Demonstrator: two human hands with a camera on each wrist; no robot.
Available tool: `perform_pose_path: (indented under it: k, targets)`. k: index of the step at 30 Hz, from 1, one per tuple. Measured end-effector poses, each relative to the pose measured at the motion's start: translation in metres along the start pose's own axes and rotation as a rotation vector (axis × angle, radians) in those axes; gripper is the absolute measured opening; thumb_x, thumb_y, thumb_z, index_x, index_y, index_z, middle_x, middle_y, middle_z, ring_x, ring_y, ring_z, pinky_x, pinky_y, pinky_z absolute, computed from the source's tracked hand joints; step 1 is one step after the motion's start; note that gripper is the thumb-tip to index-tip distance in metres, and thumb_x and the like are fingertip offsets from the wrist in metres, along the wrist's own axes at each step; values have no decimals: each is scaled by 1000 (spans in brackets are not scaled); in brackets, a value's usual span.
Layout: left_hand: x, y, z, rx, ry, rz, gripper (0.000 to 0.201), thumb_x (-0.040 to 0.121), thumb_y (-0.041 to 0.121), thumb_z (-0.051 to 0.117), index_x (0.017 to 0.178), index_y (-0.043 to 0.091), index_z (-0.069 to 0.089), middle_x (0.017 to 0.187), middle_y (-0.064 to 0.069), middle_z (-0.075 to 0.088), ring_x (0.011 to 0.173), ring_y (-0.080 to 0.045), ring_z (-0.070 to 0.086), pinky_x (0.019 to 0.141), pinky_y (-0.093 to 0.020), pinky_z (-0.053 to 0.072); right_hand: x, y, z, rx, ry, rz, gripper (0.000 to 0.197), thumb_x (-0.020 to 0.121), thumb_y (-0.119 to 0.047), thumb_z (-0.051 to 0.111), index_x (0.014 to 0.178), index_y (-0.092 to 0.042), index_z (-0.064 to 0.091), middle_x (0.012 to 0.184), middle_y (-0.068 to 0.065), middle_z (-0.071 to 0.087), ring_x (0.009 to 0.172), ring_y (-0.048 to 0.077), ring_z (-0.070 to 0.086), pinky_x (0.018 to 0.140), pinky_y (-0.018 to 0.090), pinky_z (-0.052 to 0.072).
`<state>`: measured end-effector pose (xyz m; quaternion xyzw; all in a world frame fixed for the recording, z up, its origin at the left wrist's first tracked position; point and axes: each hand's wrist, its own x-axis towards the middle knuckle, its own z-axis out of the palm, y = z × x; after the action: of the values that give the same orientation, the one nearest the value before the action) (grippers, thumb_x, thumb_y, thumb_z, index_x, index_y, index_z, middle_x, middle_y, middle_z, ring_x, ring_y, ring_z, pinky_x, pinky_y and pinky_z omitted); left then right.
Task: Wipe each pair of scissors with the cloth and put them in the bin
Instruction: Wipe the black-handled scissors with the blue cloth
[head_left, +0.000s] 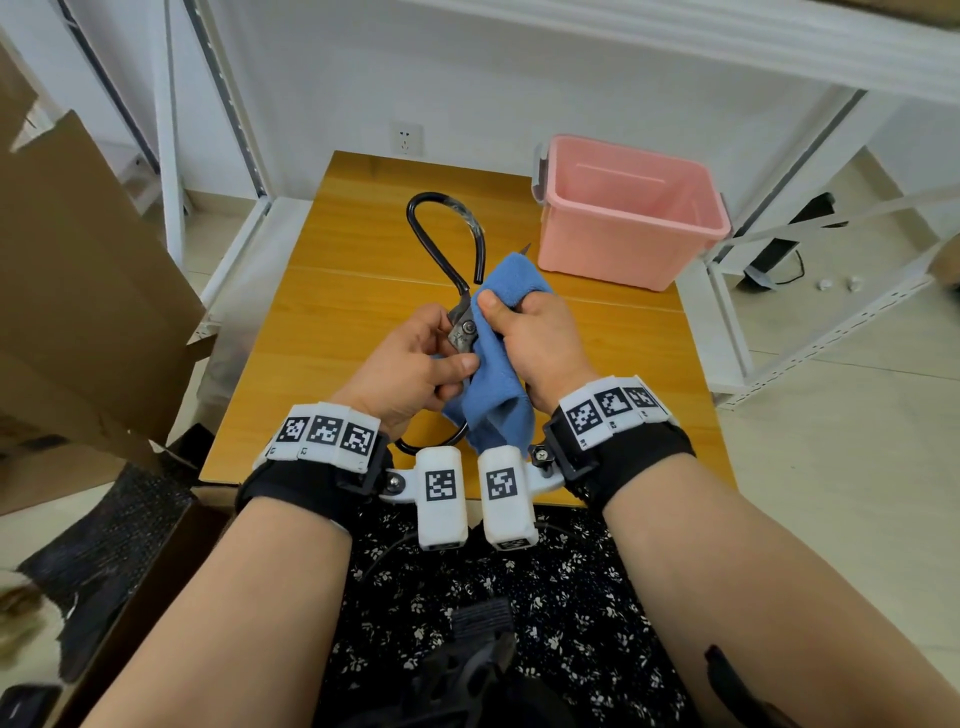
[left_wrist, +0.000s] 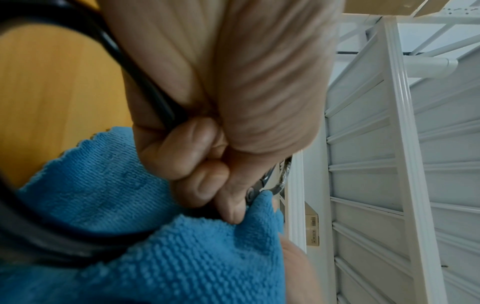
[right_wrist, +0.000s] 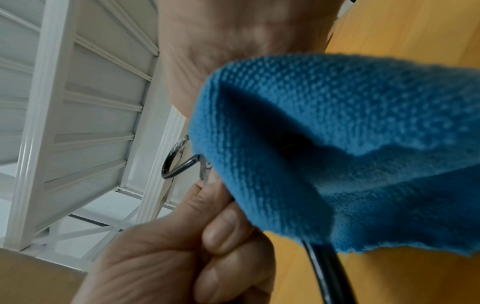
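A pair of scissors (head_left: 464, 328) with big black loop handles is held over the wooden table (head_left: 623, 343). My left hand (head_left: 439, 353) grips it just below the pivot, and its curled fingers (left_wrist: 192, 156) close round a black handle (left_wrist: 145, 86). A blue cloth (head_left: 511, 280) is wrapped over the blades, and my right hand (head_left: 511, 312) squeezes it round them. Only the blade tip (head_left: 525, 248) pokes out. The right wrist view shows the cloth (right_wrist: 337, 144) folded over the metal beside the pivot (right_wrist: 206, 164). The pink bin (head_left: 628, 213) stands at the table's far right, nothing visible inside.
A brown cardboard box (head_left: 78, 286) leans at the left of the table. White metal shelving (head_left: 831, 312) stands behind and to the right. A wall socket (head_left: 407, 139) sits beyond the far table edge.
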<state>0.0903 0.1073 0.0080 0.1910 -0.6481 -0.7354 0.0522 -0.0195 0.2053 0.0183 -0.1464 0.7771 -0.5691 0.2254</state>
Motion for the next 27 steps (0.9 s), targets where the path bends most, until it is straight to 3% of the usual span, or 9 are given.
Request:
perform_pose_path:
  k: [4, 6, 9, 11, 13, 16, 23, 27]
  targets:
    - [1, 2, 1, -2, 26, 1, 26, 95, -5, 53, 89, 14, 36, 68, -6, 42, 46, -13, 37, 37, -19, 25, 3, -1, -5, 115, -67, 10, 38, 96, -41, 59, 84, -6, 68, 78, 16, 67, 69, 29, 63, 71, 53, 57]
    - [1, 4, 0, -13, 25, 5, 26, 96, -4, 53, 87, 14, 37, 66, -5, 42, 46, -12, 37, 37, -19, 25, 0, -4, -7, 153, -156, 28, 43, 96, -46, 56, 89, -5, 66, 75, 10, 66, 66, 24, 64, 66, 42, 57]
    - [0, 6, -3, -9, 41, 1, 24, 96, -4, 53, 86, 14, 39, 66, -5, 44, 47, -13, 36, 38, -20, 24, -5, -7, -8, 168, -269, 37, 53, 89, -58, 58, 99, -7, 66, 82, 8, 69, 76, 24, 66, 75, 43, 57]
    - [-1, 6, -5, -4, 35, 3, 20, 95, -4, 54, 92, 11, 41, 69, -6, 45, 49, -13, 37, 39, -21, 25, -8, -7, -7, 132, -304, 4, 45, 90, -49, 64, 102, -6, 65, 84, 7, 70, 77, 22, 68, 73, 39, 57]
    - [-2, 5, -3, 2, 1, 13, 20, 95, -4, 54, 102, 11, 43, 71, -7, 44, 50, -13, 36, 39, -22, 25, -6, -4, -5, 82, -278, -24, 37, 86, -34, 74, 104, -3, 64, 91, 11, 73, 84, 26, 72, 78, 45, 60]
    - [-3, 3, 1, 1, -27, 23, 20, 96, -5, 52, 109, 5, 42, 72, -8, 41, 50, -14, 34, 40, -21, 24, -3, 1, -4, 12, -197, -66, 35, 82, -34, 76, 97, -5, 67, 93, 14, 74, 86, 31, 72, 80, 56, 58]
    - [-4, 3, 6, -41, -71, 9, 25, 96, -7, 49, 98, 14, 35, 67, -7, 37, 53, -13, 25, 41, -18, 21, -4, -3, -5, -116, -75, -143, 46, 84, -47, 65, 81, -2, 65, 77, 15, 67, 75, 33, 65, 77, 55, 54]
    - [-5, 3, 6, -35, -75, 3, 27, 96, -8, 49, 97, 15, 34, 68, -8, 37, 51, -11, 25, 40, -18, 21, -7, -4, -5, -114, -43, -131, 39, 93, -41, 63, 65, -13, 59, 61, -1, 56, 61, 19, 53, 69, 46, 51]
